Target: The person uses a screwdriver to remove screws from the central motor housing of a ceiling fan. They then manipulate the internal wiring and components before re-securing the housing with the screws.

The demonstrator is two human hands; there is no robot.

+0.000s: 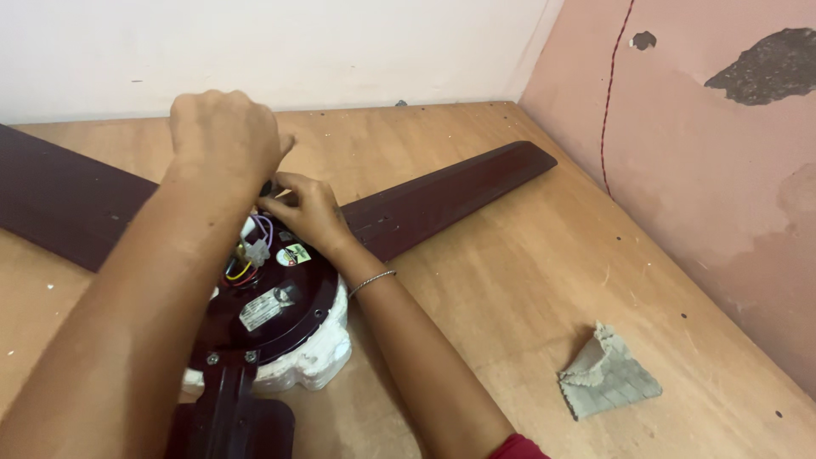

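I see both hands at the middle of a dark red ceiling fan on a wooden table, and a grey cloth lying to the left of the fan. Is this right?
Not quite. The head view shows the grey cloth lying to the right of the fan, not the left. The rest holds: the left hand and right hand are both at the fan's middle, on the wooden table.

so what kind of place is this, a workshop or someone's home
Probably a plain room used for repair, perhaps in a home; hard to say more. A dark ceiling fan with exposed wires lies on a bare plywood surface set into a corner, the pink wall has flaking paint, and a grey rag lies nearby.
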